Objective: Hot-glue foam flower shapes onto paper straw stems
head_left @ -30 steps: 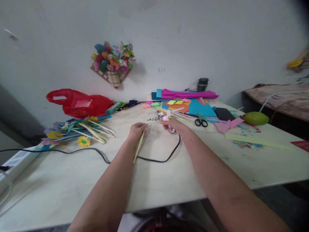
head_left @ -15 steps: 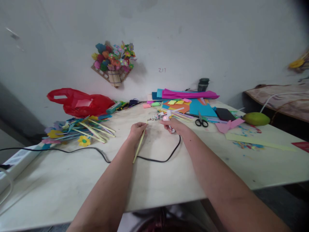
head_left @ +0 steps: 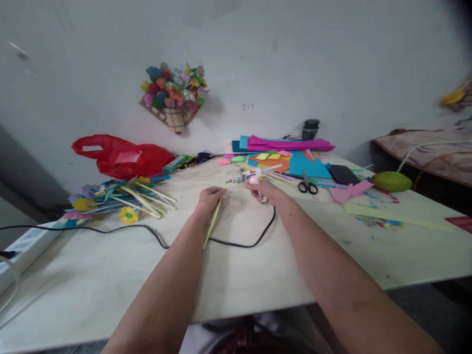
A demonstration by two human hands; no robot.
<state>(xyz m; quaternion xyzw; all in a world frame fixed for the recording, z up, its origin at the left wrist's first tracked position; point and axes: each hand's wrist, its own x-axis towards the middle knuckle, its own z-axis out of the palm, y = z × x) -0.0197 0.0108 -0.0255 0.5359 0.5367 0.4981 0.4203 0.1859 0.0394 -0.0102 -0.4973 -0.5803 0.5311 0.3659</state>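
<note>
My left hand is closed on a thin pale-yellow stick, which slants down toward me with its upper tip just past my fingers. In my right hand is a white glue gun, its small light glowing. The gun's nozzle points left and sits at or very near the stick's upper tip; whether they touch I cannot tell. From the gun's handle a black cord loops across the table and passes beneath the stick and my left forearm.
Paper flowers on pale stems lie left beside a red plastic bag. Black scissors, a dark phone, coloured sheets and a green mango-like fruit are at right. A white power strip runs along the left edge.
Almost nothing differs. The glue gun's nozzle has shifted very slightly at the stick's tip, and both hands keep their holds.
</note>
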